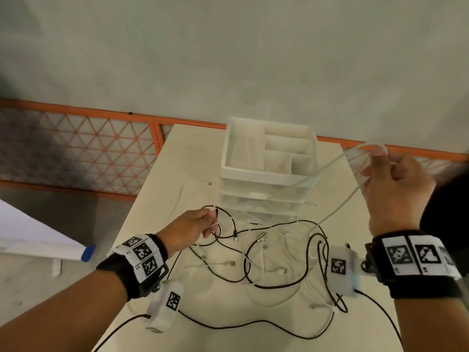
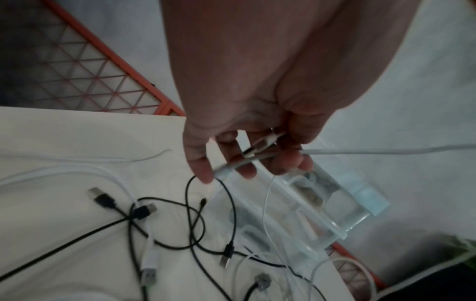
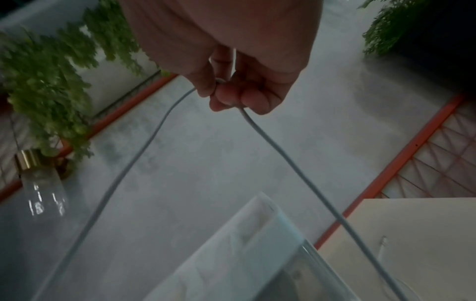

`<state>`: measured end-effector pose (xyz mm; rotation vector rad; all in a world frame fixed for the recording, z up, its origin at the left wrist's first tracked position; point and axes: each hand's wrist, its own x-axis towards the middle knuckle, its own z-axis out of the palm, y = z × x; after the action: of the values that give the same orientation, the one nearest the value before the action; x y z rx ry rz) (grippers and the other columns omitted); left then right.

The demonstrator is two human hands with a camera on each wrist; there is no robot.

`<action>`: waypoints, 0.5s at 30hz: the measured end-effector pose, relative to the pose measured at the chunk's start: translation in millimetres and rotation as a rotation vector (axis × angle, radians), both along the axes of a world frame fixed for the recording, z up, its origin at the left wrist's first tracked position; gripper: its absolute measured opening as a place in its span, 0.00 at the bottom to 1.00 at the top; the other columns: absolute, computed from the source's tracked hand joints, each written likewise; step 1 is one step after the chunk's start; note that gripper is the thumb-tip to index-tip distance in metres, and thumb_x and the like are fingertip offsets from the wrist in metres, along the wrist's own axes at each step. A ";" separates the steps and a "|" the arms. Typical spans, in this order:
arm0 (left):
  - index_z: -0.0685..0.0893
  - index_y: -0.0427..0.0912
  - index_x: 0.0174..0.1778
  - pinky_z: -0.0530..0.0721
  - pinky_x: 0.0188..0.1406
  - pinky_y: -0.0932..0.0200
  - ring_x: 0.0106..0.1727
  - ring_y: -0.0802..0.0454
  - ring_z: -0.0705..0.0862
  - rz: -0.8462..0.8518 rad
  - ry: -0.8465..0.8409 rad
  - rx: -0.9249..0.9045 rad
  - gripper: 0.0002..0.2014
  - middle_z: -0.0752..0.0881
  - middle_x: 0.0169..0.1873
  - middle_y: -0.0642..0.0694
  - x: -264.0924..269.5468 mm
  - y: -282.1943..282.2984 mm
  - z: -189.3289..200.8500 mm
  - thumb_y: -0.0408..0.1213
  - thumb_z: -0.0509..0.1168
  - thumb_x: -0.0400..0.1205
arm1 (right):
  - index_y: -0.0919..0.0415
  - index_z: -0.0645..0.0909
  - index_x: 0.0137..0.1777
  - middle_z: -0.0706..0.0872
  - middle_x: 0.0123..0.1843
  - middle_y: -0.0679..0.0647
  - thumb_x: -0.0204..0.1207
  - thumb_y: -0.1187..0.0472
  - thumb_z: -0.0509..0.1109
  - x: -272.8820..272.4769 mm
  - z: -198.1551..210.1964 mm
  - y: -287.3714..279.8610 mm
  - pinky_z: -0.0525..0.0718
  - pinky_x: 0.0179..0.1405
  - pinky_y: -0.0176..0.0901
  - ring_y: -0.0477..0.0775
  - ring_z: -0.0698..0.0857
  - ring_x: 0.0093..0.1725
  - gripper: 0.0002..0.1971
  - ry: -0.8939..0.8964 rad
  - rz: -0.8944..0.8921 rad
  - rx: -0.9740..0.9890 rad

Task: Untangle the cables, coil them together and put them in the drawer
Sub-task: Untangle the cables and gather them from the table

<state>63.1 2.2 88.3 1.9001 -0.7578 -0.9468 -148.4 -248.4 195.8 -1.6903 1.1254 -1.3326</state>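
A tangle of black cables and thin white cables lies on the cream table. My right hand is raised at the right and pinches a loop of a thick white cable; both strands hang down from it toward the table. My left hand, low at the left of the tangle, holds the same white cable's end with its plug between thumb and fingers. A clear drawer unit with a white tray top stands behind the tangle; its drawers look closed.
An orange lattice railing runs behind the table. A white board lies at the left below table level. Green plants and a glass bottle with a gold cap show in the right wrist view. Black wristband wires trail over the table's front.
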 end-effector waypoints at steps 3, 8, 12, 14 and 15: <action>0.80 0.43 0.40 0.76 0.36 0.57 0.36 0.53 0.79 0.080 0.151 -0.005 0.19 0.76 0.30 0.50 -2.8 3.9 -6.0 0.49 0.54 0.90 | 0.56 0.86 0.41 0.87 0.30 0.51 0.80 0.39 0.69 2.7 4.8 -2.7 0.86 0.37 0.54 0.52 0.82 0.25 0.20 -0.009 -0.021 -0.014; 0.76 0.45 0.39 0.66 0.18 0.63 0.26 0.57 0.67 0.275 0.365 -0.339 0.16 0.70 0.29 0.52 2.1 3.2 35.6 0.46 0.53 0.91 | 0.59 0.89 0.55 0.93 0.48 0.61 0.83 0.50 0.69 -8.6 -64.1 -11.5 0.83 0.53 0.48 0.62 0.90 0.51 0.14 0.459 0.038 0.150; 0.75 0.47 0.41 0.60 0.15 0.66 0.24 0.56 0.68 0.285 0.460 -0.524 0.17 0.71 0.29 0.51 9.5 0.6 80.6 0.53 0.51 0.89 | 0.60 0.90 0.55 0.92 0.52 0.63 0.80 0.47 0.67 -28.5 -151.4 -21.6 0.85 0.58 0.51 0.69 0.89 0.56 0.18 0.886 0.121 0.549; 0.76 0.48 0.42 0.58 0.16 0.66 0.22 0.57 0.63 0.257 0.451 -0.509 0.17 0.69 0.28 0.51 8.3 -3.2 84.6 0.53 0.51 0.89 | 0.58 0.91 0.48 0.92 0.41 0.60 0.75 0.45 0.68 -27.7 -158.5 -23.1 0.90 0.55 0.60 0.68 0.91 0.46 0.18 0.764 0.151 0.677; 0.76 0.47 0.42 0.57 0.16 0.66 0.22 0.57 0.61 0.238 0.436 -0.480 0.17 0.68 0.28 0.50 5.7 -6.1 81.9 0.52 0.51 0.90 | 0.56 0.91 0.43 0.92 0.36 0.59 0.77 0.47 0.68 -22.0 -148.8 -20.2 0.91 0.49 0.59 0.65 0.90 0.39 0.15 0.689 0.155 0.665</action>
<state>68.8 -3.9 170.2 1.2733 -0.4342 -0.8892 -170.4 -268.6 47.0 -1.6808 1.5492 -0.1859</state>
